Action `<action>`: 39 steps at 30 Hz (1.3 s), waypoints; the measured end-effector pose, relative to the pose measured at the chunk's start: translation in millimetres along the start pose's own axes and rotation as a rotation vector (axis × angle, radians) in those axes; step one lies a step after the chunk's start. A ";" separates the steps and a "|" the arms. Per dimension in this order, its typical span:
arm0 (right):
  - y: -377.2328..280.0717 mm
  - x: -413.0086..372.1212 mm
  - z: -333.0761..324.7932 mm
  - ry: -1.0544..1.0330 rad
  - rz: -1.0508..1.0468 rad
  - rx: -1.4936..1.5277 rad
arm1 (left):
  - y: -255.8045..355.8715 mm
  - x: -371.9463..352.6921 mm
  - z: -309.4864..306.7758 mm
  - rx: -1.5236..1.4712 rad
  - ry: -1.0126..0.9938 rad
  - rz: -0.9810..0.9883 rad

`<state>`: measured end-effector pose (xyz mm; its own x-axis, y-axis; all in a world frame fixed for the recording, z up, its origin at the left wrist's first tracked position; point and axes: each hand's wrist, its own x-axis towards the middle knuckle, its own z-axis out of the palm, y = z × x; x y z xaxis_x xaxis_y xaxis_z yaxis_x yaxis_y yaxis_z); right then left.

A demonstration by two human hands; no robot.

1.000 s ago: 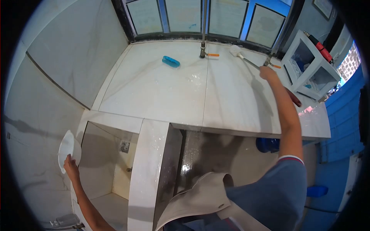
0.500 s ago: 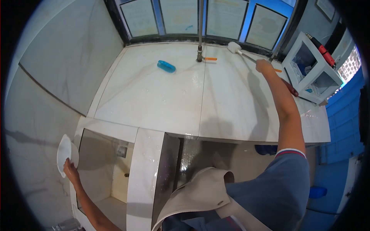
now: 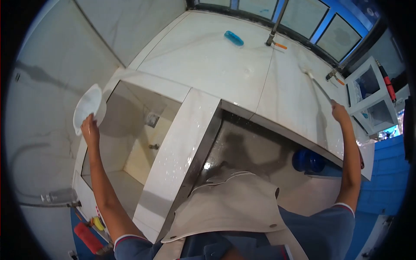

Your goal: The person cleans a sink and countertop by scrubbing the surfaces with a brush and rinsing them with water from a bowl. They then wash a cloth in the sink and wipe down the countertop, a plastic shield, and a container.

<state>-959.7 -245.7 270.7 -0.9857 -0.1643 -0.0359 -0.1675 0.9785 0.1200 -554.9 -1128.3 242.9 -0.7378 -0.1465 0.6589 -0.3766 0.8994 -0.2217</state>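
My left hand (image 3: pixel 90 128) grips a white plastic scoop (image 3: pixel 87 106) and holds it up over the left rim of a tiled trough (image 3: pixel 130 143). My right hand (image 3: pixel 339 112) is stretched out over the white marble counter (image 3: pixel 225 65) and holds the thin handle of a long brush (image 3: pixel 315 83). The brush's white head (image 3: pixel 303 69) rests on the counter near a tap.
A blue scrub brush (image 3: pixel 234 38) lies at the counter's far side, near an upright pipe (image 3: pixel 275 24) with an orange tap handle. A white open shelf box (image 3: pixel 372 97) stands at the right. A blue bucket (image 3: pixel 307 160) sits in the wet middle trough. A red bottle (image 3: pixel 89 237) lies low left.
The view has tilted down and turned. My right hand has drawn the brush back toward me along the counter. My left hand has lifted the scoop higher.
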 end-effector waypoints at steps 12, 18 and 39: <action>-294.1 -207.3 -68.3 -0.142 -0.633 0.120 | 46.6 -35.5 -109.6 -0.142 -0.147 0.105; -259.0 -176.5 -41.3 0.020 -0.584 0.117 | 103.7 -65.7 -191.9 -0.181 -0.395 0.270; -265.0 -358.4 -53.0 -0.047 -1.108 0.077 | 203.2 -212.6 -445.4 0.182 -0.605 0.336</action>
<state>-562.9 -452.7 304.3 -0.2898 -0.9492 -0.1226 -0.9521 0.2990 -0.0639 -225.0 -731.0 377.9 -0.9918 -0.1241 0.0313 -0.1233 0.8608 -0.4938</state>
